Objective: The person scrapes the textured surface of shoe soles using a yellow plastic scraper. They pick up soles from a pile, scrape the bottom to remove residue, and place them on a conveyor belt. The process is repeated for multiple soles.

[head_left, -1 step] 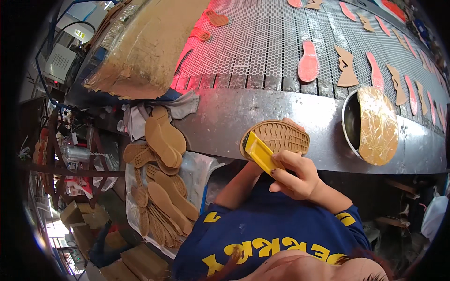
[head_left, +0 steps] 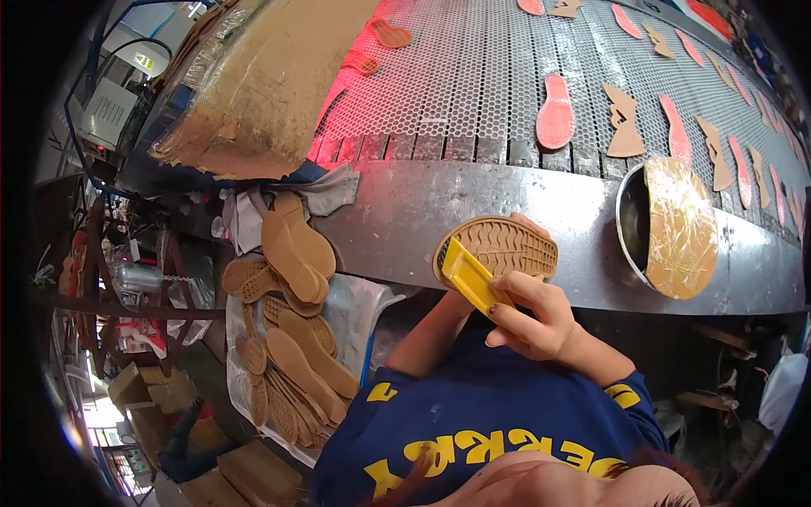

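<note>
A tan shoe sole (head_left: 511,243) is held up over the metal edge of the work table, its wavy tread facing me. My left hand (head_left: 531,224) grips it from behind; most of that hand is hidden, with only a little showing past the far rim. Between the thumb and fingers of my right hand (head_left: 536,317) is a flat yellow brush (head_left: 473,277). Its dark bristles touch the sole's rim at the left end.
A metal bowl (head_left: 629,228), partly covered by a taped brown board (head_left: 683,228), stands at right. Beyond it, pink insoles (head_left: 556,114) and brown cut-outs (head_left: 623,122) lie on a mesh conveyor (head_left: 473,76). Stacked tan soles (head_left: 300,359) sit at left beside a cardboard-covered hood (head_left: 262,84).
</note>
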Motion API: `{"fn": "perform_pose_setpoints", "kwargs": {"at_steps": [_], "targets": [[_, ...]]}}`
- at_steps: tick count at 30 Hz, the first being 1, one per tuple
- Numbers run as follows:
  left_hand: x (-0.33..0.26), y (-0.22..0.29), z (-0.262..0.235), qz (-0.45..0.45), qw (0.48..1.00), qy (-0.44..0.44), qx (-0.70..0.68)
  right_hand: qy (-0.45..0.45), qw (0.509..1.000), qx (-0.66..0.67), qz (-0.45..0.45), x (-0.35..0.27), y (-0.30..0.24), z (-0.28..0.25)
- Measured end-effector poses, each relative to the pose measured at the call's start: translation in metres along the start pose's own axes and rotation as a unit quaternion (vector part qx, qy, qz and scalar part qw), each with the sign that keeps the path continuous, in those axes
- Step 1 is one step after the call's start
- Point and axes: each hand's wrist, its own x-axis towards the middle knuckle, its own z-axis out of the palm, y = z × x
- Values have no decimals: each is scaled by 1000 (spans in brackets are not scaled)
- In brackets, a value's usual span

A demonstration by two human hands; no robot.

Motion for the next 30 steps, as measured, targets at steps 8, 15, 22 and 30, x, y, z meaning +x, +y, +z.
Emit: {"fn": "perform_pose_setpoints", "kwargs": {"at_steps": [8,15,22,30], "targets": [[15,-3,21,25,996,-85,9,-12,1000,28,-4,-8,8,-15],[9,18,12,48,918,-36,391,108,993,-15,49,-24,15,-20],[-17,71,-3,56,789,29,611,209,943,-174,194,-30,27,-8],[-92,152,-29,51,981,66,175,302,893,-216,254,-6,48,40]]}}
